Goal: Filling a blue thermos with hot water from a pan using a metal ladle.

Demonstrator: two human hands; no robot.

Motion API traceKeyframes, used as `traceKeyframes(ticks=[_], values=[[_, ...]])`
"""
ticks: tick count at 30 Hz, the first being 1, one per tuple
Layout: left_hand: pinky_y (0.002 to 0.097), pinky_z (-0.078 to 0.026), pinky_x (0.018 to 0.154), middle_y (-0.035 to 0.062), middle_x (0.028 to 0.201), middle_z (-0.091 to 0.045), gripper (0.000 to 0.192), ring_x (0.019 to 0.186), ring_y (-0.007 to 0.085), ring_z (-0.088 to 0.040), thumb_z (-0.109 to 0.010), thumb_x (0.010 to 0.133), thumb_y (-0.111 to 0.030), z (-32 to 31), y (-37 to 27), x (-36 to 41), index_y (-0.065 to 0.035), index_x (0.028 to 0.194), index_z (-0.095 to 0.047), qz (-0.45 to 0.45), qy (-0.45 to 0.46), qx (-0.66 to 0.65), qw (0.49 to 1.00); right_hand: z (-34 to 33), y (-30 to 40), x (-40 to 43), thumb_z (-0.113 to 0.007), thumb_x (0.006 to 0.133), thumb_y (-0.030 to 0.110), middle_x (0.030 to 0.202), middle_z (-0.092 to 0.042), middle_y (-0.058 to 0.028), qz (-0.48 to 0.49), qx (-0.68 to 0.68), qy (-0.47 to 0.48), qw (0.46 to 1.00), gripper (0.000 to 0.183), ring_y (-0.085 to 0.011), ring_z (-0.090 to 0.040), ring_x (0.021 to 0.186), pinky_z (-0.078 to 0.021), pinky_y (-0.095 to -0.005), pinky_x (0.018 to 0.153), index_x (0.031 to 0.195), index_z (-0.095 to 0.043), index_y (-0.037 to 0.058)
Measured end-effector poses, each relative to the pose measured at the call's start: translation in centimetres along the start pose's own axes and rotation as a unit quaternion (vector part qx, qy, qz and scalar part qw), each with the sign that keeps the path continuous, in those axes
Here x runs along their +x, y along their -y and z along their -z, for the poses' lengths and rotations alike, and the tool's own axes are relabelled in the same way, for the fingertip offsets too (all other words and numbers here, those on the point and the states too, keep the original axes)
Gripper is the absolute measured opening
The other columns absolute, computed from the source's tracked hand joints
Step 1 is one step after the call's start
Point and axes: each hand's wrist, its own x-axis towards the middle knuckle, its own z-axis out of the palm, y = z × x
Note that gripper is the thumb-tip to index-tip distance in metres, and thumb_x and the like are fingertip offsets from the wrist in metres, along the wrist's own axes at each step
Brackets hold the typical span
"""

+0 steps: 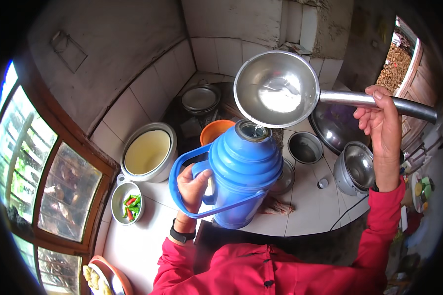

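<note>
My left hand (192, 186) grips the side handle of a blue plastic thermos flask (240, 173), which stands uncapped in front of me. Its carrying handle (175, 173) loops around my wrist. In my right hand (382, 114) is the tubular handle of a metal ladle (277, 88). The ladle's bowl is raised over the flask and tilted, with its lower rim right at the flask's mouth (254, 129). Shiny liquid shows in the bowl, and a little appears to run into the mouth.
A pot with a yellowish inside (147, 152) and a bowl of red and green chillies (128, 206) sit at left. Behind the flask are an orange bowl (215, 131) and a lidded pot (200, 99). Metal pots (305, 148) and a large dark lid (339, 127) occupy the right of the tiled counter (310, 214).
</note>
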Motion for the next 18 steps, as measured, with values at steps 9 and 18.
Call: traceKeyframes(ticks=[9, 18], values=[[0.0179, -0.034, 0.054, -0.004, 0.067, -0.054, 0.021, 0.059, 0.0038, -0.044, -0.068, 0.08, -0.021, 0.19, -0.03, -0.13, -0.0008, 0.085, -0.062, 0.002, 0.001, 0.003, 1.0, -0.26, 0.6, -0.31, -0.055, 0.079, 0.031, 0.063, -0.06, -0.0107, 0.024, -0.013, -0.007, 1.0, 0.033, -0.0092, -0.052, 0.045, -0.0372, -0.0171, 0.04, 0.093, -0.058, 0.0014], [0.0178, -0.033, 0.054, -0.0042, 0.066, -0.054, 0.023, 0.059, 0.0037, -0.044, -0.069, 0.08, -0.022, 0.16, -0.02, -0.13, -0.0012, 0.086, -0.062, 0.004, -0.004, 0.005, 1.0, -0.28, 0.98, -0.2, -0.054, 0.08, 0.031, 0.062, -0.059, -0.01, 0.048, -0.012, -0.009, 0.999, 0.034, -0.0088, -0.053, 0.046, -0.0374, -0.017, 0.04, 0.094, -0.057, 0.0009]])
